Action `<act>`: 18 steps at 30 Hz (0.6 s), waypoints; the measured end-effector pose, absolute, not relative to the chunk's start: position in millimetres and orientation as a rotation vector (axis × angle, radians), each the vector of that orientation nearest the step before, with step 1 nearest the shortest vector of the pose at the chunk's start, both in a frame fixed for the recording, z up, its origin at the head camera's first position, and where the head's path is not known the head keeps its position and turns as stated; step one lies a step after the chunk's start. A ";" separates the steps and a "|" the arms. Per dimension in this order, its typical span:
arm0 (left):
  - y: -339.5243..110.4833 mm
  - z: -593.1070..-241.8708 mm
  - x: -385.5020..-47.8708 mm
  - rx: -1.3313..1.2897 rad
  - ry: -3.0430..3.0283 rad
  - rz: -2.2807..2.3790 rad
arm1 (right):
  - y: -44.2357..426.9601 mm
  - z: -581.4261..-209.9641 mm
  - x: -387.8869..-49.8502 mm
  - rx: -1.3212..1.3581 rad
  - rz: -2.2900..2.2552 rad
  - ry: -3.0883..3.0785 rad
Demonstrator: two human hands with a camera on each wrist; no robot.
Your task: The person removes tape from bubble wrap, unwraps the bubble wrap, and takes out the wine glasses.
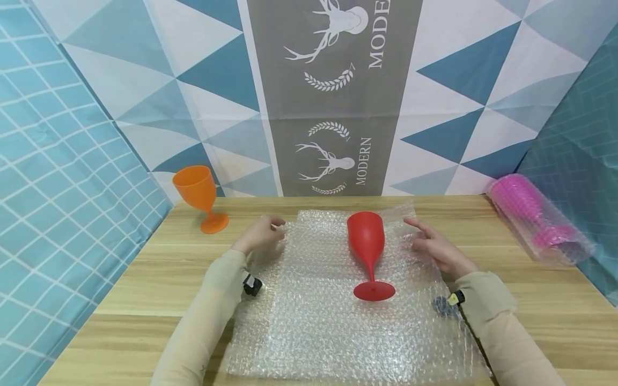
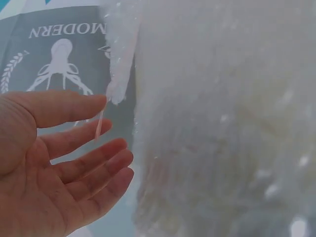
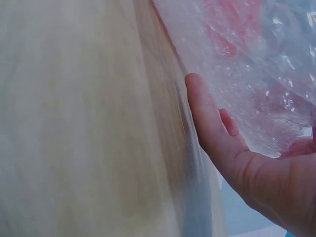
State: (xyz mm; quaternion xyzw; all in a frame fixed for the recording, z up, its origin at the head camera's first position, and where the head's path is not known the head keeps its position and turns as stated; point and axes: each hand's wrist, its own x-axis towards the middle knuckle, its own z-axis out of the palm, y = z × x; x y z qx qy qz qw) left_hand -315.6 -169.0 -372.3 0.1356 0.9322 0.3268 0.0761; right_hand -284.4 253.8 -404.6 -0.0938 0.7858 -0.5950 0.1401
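Note:
A red plastic goblet [image 1: 366, 238] lies on its side on a sheet of clear bubble wrap [image 1: 314, 321], its foot towards me. My left hand [image 1: 260, 234] is at the sheet's far left edge. In the left wrist view its fingers [image 2: 98, 163] are loosely bent, with a gap between thumb and forefinger, where a thin strip of plastic shows. My right hand [image 1: 441, 251] is at the sheet's right edge, forefinger extended. The right wrist view shows that thumb [image 3: 202, 106] against the wrap; some fingertips are hidden. Neither hand touches the goblet.
An orange goblet [image 1: 198, 193] stands at the back left of the wooden table [image 1: 145, 300]. At the right, a pink goblet wrapped in bubble wrap [image 1: 536, 214] lies on its side. A patterned cloth wall [image 1: 333, 107] closes off the back.

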 end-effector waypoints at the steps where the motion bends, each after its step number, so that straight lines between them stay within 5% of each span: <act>1: -169.7 -370.9 -316.1 0.398 2.796 0.977 | 253.6 -404.5 -284.0 -0.252 -1.724 2.262; 18: -110.3 -318.7 -309.2 0.497 3.033 0.823 | 254.6 -403.9 -279.8 -0.207 -1.815 2.110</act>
